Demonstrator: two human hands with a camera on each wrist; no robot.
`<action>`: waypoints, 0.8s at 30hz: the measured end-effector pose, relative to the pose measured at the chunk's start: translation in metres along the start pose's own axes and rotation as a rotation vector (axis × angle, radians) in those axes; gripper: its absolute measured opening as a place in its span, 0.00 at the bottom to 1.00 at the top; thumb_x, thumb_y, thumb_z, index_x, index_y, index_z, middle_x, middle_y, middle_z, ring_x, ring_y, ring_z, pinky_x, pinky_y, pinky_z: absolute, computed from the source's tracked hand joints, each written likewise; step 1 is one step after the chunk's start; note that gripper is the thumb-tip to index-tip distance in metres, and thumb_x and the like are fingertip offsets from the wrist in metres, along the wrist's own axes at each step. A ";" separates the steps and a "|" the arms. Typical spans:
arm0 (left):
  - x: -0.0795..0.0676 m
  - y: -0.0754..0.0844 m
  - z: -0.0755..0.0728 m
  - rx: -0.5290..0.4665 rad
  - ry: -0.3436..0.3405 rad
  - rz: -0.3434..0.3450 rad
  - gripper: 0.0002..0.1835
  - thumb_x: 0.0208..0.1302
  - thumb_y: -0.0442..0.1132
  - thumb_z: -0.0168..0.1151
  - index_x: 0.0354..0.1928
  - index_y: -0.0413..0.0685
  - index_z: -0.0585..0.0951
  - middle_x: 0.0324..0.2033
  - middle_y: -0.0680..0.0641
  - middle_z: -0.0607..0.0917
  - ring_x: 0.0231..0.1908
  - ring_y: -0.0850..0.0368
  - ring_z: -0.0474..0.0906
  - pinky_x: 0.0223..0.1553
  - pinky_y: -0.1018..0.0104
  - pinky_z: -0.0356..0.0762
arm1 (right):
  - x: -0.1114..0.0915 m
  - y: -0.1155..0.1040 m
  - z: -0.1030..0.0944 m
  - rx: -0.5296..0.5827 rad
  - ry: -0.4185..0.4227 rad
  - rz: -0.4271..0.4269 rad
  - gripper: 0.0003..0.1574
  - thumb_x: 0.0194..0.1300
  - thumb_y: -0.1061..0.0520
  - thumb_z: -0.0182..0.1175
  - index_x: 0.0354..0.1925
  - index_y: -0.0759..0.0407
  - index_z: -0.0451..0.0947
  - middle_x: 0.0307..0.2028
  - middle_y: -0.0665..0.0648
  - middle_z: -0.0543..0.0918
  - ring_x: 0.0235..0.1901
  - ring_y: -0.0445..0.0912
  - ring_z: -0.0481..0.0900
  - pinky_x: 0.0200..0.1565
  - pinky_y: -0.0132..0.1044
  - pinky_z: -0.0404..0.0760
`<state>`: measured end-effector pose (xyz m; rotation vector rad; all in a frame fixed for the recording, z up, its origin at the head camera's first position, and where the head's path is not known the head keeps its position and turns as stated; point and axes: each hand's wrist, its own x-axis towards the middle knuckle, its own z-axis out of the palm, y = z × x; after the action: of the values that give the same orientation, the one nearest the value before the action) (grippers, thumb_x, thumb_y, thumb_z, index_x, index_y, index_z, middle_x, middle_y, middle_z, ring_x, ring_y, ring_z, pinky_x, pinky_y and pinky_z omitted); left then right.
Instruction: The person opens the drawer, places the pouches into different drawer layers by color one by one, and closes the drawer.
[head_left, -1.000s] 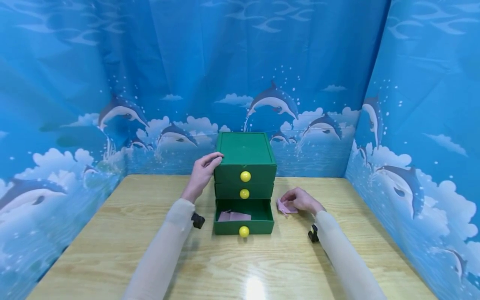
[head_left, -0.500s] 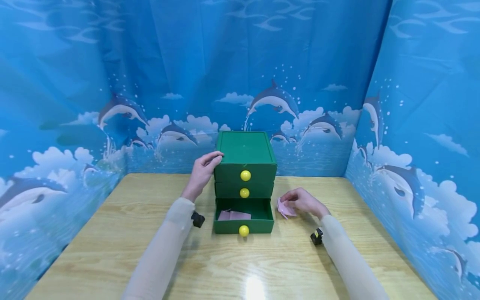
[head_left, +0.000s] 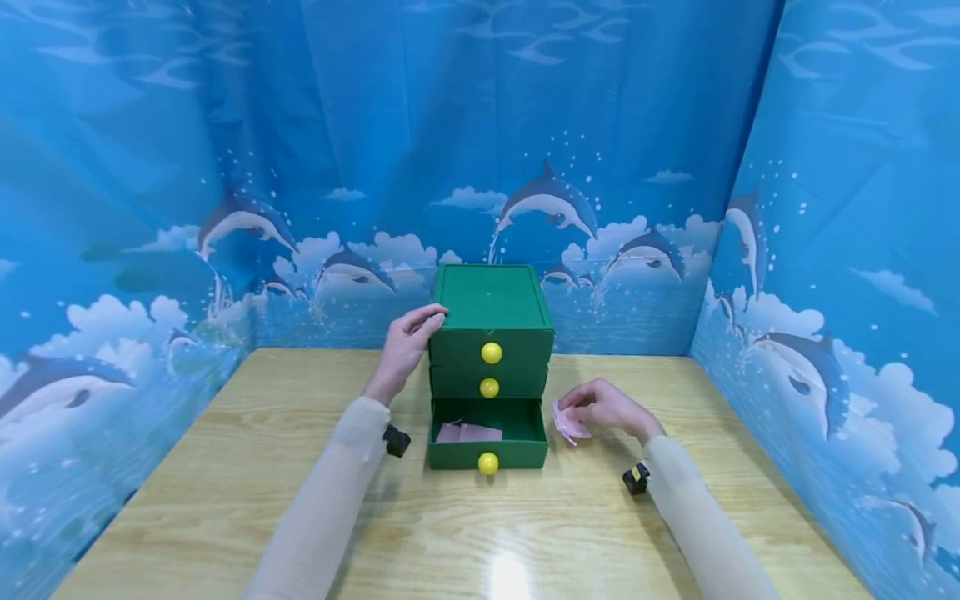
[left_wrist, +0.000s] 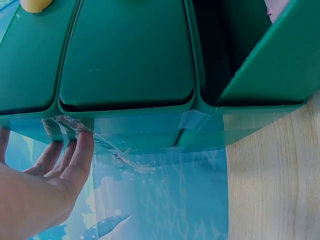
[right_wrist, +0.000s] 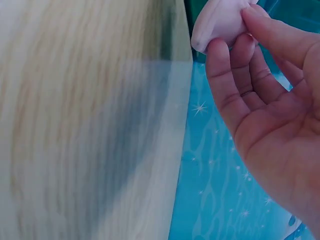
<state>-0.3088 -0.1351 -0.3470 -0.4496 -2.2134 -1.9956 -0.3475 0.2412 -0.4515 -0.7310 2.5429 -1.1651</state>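
A green chest of drawers with yellow knobs stands on the table; its bottom drawer is pulled out. Inside that drawer lies a pink drawstring pouch, toward the left. My left hand rests against the chest's upper left edge, and in the left wrist view its fingers touch the side wall. To the right of the drawer, my right hand pinches a second pink pouch between thumb and fingertips. The right wrist view shows this pouch bunched in the grip.
The wooden table runs up to a blue curtain with printed dolphins, at the back and sides. Two yellow-knobbed drawers above the bottom one are closed. Small black devices sit at both wrists.
My right hand has shifted slightly and tilted the pouch, which lay flatter on the table before and now hangs more upright from the fingers. The left hand and the chest have not moved.
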 end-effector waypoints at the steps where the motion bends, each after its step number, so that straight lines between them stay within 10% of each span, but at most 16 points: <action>1: 0.000 0.000 0.000 0.000 0.000 0.001 0.20 0.75 0.46 0.53 0.62 0.45 0.77 0.67 0.44 0.72 0.68 0.46 0.66 0.67 0.44 0.64 | -0.001 -0.002 0.001 0.001 0.000 0.000 0.11 0.65 0.62 0.63 0.46 0.59 0.86 0.48 0.60 0.86 0.45 0.47 0.81 0.47 0.36 0.80; 24: -0.001 0.002 0.003 0.020 0.012 -0.007 0.21 0.75 0.47 0.53 0.62 0.45 0.77 0.67 0.45 0.72 0.68 0.47 0.66 0.66 0.45 0.65 | -0.003 -0.029 0.012 0.057 -0.040 -0.086 0.13 0.65 0.57 0.65 0.47 0.58 0.86 0.47 0.58 0.87 0.45 0.46 0.81 0.47 0.36 0.80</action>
<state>-0.3070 -0.1321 -0.3455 -0.4268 -2.2291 -1.9720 -0.3303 0.2190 -0.4378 -0.8490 2.4570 -1.2321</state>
